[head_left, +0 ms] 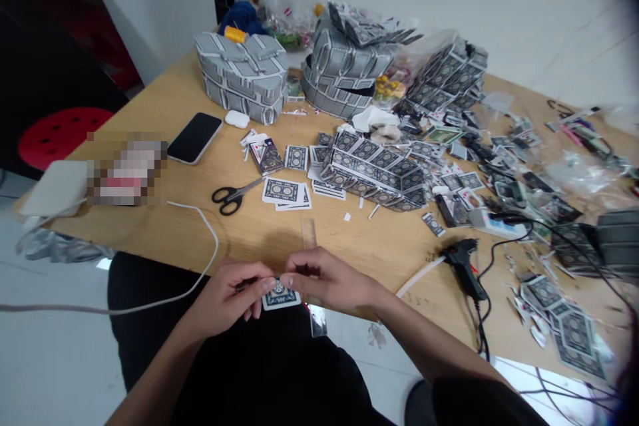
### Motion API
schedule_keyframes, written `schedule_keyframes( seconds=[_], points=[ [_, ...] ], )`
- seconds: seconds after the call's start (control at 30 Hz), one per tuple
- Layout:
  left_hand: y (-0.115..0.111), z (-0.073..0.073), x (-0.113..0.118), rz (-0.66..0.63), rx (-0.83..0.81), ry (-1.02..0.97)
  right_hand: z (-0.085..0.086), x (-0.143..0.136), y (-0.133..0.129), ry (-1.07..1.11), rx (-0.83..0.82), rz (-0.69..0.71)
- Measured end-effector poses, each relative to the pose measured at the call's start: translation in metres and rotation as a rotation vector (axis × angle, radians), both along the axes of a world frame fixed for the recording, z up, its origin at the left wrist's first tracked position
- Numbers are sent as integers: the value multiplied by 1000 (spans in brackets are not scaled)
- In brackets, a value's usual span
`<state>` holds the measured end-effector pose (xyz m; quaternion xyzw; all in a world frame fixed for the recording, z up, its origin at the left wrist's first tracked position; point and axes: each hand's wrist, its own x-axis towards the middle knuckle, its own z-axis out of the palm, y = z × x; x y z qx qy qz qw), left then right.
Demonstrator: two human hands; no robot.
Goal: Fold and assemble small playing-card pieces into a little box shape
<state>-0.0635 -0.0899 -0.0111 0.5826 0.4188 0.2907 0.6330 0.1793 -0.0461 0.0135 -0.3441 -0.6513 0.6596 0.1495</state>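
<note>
- I see the table (164, 226) strewn with cards and card-built boxes (243, 76).
- Glue gun (462, 267) lies right of my hands; scissors (232, 196) ahead left.
- Left hand (224, 296) and right hand (327, 279) both pinch one card (281, 296) at the table's near edge.

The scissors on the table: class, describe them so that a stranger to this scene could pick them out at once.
Start at the wooden table, left of centre. The scissors lie flat between the dark phone and the card stack. They alone have black looped handles.
</note>
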Motion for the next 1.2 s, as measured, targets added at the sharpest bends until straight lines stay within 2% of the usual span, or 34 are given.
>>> schedule_keyframes(
  seconds=[0.07, 0.2, 0.3, 0.4, 0.5, 0.6, 0.77, 0.87, 0.97, 1.1, 1.2],
  points=[
    [-1, -1, 1, 8, -28, -17, 2, 0, -1, -10, 65, 49],
    [-2, -3, 4, 47, -67, -34, 4, 0, 0, -84, 307, 32],
    [-3, -4, 5, 75, 9, 30, 6, 2, 1, -124, 479, 65],
    [-3, -5, 5, 100, 110, 114, 6, 2, 1, -136, 541, 58],
    [-2, -8, 6, 164, 185, 172, 1, 0, 0, -132, 481, -66],
    [-2, -13, 8, 274, 322, 244, -6, -3, -3, -122, 338, -204],
    [-6, -17, 17, 412, 624, 405, -14, -7, -6, -61, 51, -272],
    [-7, -19, 23, 460, 660, 429, -18, -8, -6, 14, -19, -322],
    [-6, -20, 24, 501, 597, 404, -17, -7, -6, -47, 147, -358],
    [-2, -21, 23, 486, 474, 360, -14, -3, -5, -171, 465, -301],
    [1, -22, 22, 493, 382, 346, -14, -1, -5, -160, 524, -277]
  ],
)
